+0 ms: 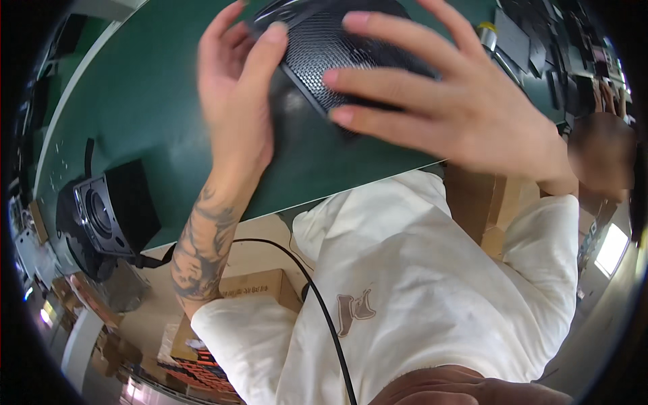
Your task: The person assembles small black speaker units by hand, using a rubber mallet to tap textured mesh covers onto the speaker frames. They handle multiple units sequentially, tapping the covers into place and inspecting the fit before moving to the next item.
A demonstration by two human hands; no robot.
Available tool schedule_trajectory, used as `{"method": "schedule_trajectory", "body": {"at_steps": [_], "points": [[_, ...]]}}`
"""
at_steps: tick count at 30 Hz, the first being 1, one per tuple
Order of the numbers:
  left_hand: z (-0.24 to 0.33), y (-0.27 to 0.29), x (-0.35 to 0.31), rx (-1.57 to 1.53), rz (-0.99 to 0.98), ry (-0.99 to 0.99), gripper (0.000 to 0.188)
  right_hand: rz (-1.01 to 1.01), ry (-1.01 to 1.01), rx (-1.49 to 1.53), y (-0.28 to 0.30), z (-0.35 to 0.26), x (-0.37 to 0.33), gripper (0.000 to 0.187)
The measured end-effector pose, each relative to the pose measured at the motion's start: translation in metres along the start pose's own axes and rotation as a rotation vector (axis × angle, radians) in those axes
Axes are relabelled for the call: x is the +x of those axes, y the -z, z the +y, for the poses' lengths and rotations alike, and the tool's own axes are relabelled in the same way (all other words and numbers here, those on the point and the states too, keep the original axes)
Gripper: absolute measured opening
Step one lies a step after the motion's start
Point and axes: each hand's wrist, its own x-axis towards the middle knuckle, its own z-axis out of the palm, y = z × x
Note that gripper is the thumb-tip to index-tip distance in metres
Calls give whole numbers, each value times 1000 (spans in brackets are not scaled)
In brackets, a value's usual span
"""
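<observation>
At the far side of the green table point(135, 88) I have a black mesh speaker grille point(314, 50), tilted, its upper part cut off by the picture's edge. My left hand point(237, 77) grips its left edge, thumb in front and fingers curled behind. Across the mesh my right hand point(432, 91) is spread, fingers stretched apart over its face and slightly blurred. Whether anything backs the mesh cannot be made out. Left of my left forearm stands a black box speaker point(125, 206) with its round cone uncovered.
A black cable point(297, 260) curves in front of my body. Cardboard boxes point(270, 283) sit below the table's near edge. Dark flat parts point(513, 40) and a yellow-topped container point(487, 32) lie at the far right. Another person point(604, 152) is at the right rim.
</observation>
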Motion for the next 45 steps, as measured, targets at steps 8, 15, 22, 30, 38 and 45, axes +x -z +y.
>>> {"method": "schedule_trajectory", "body": {"at_steps": [8,15,22,30,38,45], "points": [[12,12,3,379,-36,-167,57,437,-592,815,-30,5,-52,57],[9,-15,25,322,-111,22,64,695,-880,1663,-59,-8,-31,71],[7,-25,22,265,-174,-6,55,794,-690,1890,-62,-14,-14,82],[4,-10,28,462,-298,-213,71,916,-639,1624,-92,-26,-25,73],[-6,6,10,941,-391,-1028,105,803,-612,1018,-92,-19,-46,68],[-2,-2,-2,901,-377,-918,121,1014,-718,1170,-87,-31,-29,66]]}}
